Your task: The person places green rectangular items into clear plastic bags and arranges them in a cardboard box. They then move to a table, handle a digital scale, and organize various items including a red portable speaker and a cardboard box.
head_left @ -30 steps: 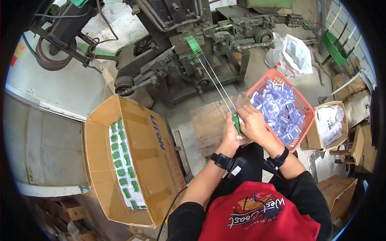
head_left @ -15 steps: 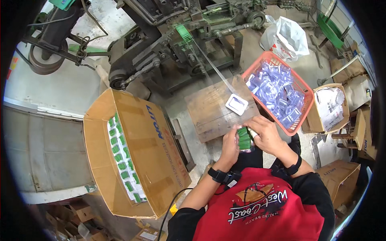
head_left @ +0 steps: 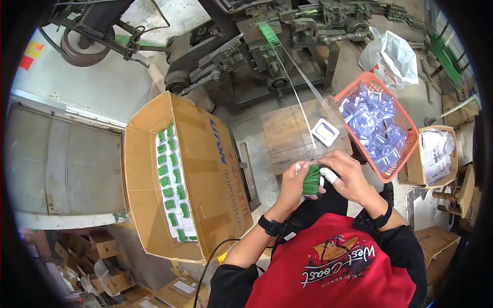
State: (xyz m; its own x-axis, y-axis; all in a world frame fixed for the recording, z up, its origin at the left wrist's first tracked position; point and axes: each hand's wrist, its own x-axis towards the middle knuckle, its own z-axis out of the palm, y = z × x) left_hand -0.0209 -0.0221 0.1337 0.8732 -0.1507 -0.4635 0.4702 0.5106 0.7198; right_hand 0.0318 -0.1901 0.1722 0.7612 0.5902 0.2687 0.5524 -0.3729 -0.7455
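My left hand (head_left: 291, 186) is closed around a bundle of thin green strips (head_left: 311, 183), held upright just off the near edge of a wooden block (head_left: 281, 128). The fingers of my right hand (head_left: 350, 177) are bent together at the bundle's top right; whatever they pinch is too small to make out. White wrapping (head_left: 328, 175) covers one digit of that hand. A thin pale strand (head_left: 298, 105) runs from the machine down toward the bundle's top. On the block, beyond my hands, lies a small white tray-like piece (head_left: 325, 132) with a dark-edged centre.
A dark machine (head_left: 257, 56) with green parts stands ahead. To the right are a red basket (head_left: 409, 134) of clear bluish plastic pieces, a white bag (head_left: 398, 59) and a carton (head_left: 436, 154) of papers. At left, a large cardboard box (head_left: 205, 179) holds rows of green bundles (head_left: 169, 179).
The view has shifted, so the surroundings sit farther right. My left hand still holds the bundle, now tilted more upright, and my right fingers have curled in at its top. A pale strand now shows above it.
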